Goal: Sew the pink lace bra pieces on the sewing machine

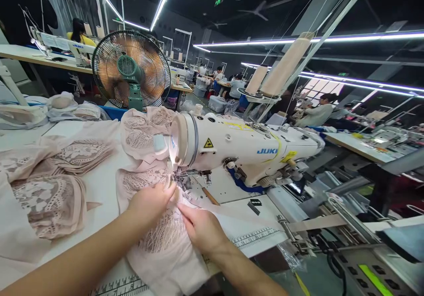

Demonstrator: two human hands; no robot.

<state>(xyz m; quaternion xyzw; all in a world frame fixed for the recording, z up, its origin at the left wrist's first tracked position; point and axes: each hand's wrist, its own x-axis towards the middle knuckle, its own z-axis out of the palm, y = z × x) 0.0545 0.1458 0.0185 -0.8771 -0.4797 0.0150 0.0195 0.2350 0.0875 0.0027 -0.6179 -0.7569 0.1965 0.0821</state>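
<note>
The left hand lies curled on a pink lace garment piece, its fingertips pinching the fabric edge just beside the needle area of a white Juki sewing machine. The right hand presses flat on the same piece, fingers narrowly spread, forefinger pointing toward the left hand. The fabric drapes over the table edge. More lace pieces lie to the left, and a green fan stands behind.
</note>
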